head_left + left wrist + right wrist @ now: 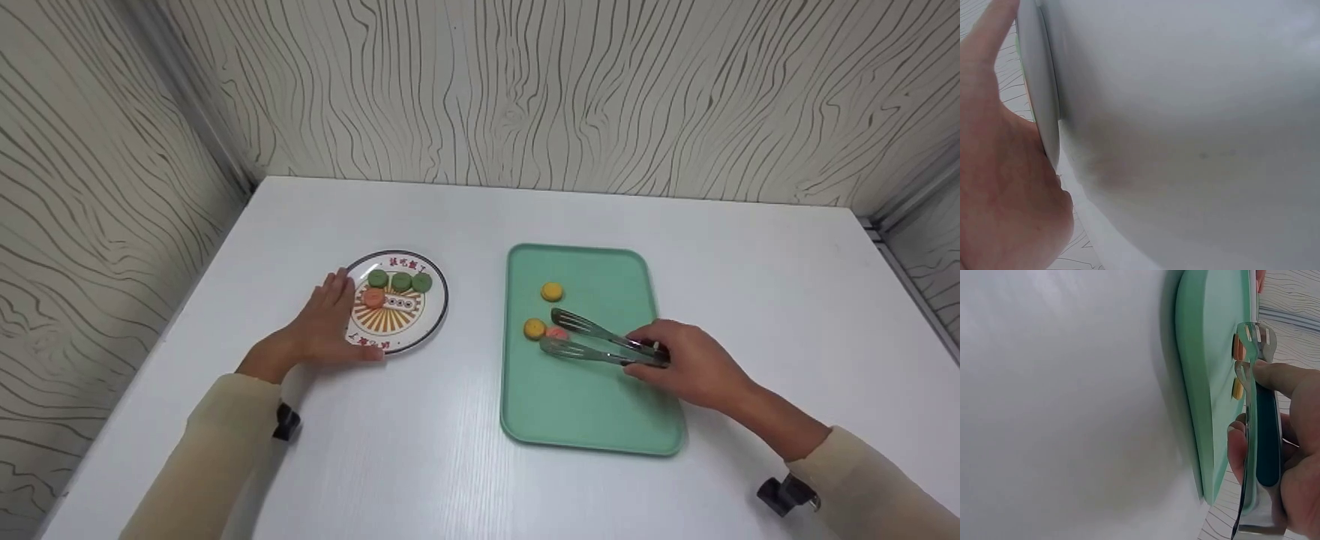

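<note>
In the head view, the left hand (322,324), left of centre, had its fingers fairly straight and thumb spread, touching the rim of a plate (429,324) bearing three green macarons (401,281) and one orange macaron (373,298). Right of centre, the right hand (694,361) gripped metal tongs (589,352), tips apart around a pink macaron (556,333) on a green tray (577,412); whether they touched it, I couldn't tell. Two yellow macarons (535,328) lay nearby. In the left wrist view, the hand met the plate at upper left. In the right wrist view, thumb and fingers clasped the tongs at right.
</note>
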The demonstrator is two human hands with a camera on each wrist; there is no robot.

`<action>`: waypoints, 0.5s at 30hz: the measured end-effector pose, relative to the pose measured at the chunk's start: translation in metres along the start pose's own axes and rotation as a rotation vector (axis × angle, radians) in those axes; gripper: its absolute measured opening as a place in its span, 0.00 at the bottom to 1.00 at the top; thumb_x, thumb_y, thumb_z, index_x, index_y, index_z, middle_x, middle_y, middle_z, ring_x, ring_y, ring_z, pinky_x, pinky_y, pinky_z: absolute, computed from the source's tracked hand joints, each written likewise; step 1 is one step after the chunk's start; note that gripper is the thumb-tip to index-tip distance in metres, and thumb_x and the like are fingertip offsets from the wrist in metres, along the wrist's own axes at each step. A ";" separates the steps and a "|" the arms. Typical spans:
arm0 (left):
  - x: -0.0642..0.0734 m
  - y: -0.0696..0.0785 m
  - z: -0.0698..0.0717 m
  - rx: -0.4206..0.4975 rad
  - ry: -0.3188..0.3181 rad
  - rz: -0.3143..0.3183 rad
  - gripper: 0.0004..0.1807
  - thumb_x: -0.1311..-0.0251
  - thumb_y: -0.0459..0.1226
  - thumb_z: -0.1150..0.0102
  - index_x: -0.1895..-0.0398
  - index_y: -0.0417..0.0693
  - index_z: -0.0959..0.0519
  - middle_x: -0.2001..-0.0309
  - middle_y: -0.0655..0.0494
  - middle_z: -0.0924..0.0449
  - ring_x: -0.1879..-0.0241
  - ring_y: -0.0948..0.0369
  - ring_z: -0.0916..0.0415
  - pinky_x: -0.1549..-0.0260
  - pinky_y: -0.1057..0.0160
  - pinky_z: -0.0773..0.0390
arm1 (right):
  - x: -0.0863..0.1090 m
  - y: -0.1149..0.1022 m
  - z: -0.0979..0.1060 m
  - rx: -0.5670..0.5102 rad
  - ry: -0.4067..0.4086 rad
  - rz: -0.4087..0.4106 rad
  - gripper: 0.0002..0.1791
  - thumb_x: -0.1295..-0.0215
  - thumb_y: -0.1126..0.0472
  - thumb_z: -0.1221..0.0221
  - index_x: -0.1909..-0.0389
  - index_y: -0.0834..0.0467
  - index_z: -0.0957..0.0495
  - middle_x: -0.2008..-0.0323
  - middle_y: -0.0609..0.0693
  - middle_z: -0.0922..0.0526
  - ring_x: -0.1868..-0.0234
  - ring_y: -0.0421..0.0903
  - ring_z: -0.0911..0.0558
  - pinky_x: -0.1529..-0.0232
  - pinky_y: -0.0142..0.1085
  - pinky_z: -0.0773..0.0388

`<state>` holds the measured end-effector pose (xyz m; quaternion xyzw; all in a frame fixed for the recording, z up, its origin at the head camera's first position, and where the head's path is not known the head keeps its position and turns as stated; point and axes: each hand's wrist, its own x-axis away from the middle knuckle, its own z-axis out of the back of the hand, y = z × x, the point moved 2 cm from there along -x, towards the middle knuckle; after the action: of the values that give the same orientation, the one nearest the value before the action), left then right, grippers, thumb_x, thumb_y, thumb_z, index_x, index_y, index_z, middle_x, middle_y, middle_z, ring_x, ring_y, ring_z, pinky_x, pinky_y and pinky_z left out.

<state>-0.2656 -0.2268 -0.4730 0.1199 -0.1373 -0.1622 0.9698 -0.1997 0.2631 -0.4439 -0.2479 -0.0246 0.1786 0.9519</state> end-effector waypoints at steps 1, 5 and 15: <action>0.000 0.000 0.000 0.003 -0.001 -0.001 0.74 0.64 0.74 0.45 0.29 0.30 0.64 0.28 0.36 0.74 0.29 0.43 0.77 0.32 0.45 0.65 | 0.000 0.000 0.000 -0.002 -0.002 0.000 0.18 0.49 0.52 0.31 0.56 0.50 0.18 0.69 0.39 0.22 0.74 0.40 0.28 0.76 0.30 0.29; 0.000 0.000 0.000 0.007 -0.002 0.000 0.74 0.64 0.74 0.45 0.29 0.30 0.64 0.28 0.36 0.74 0.29 0.43 0.77 0.32 0.45 0.65 | 0.000 0.001 -0.002 -0.003 0.004 0.012 0.18 0.49 0.50 0.31 0.56 0.50 0.18 0.68 0.39 0.22 0.73 0.40 0.28 0.74 0.30 0.30; 0.001 0.001 0.000 0.008 0.006 -0.009 0.74 0.63 0.74 0.45 0.29 0.29 0.64 0.28 0.36 0.73 0.29 0.42 0.76 0.32 0.45 0.64 | -0.001 0.002 -0.006 0.024 0.012 0.023 0.18 0.48 0.50 0.32 0.55 0.50 0.18 0.67 0.39 0.22 0.72 0.38 0.29 0.72 0.31 0.31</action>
<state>-0.2645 -0.2261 -0.4721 0.1250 -0.1346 -0.1657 0.9689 -0.2003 0.2615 -0.4499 -0.2375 -0.0139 0.1885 0.9528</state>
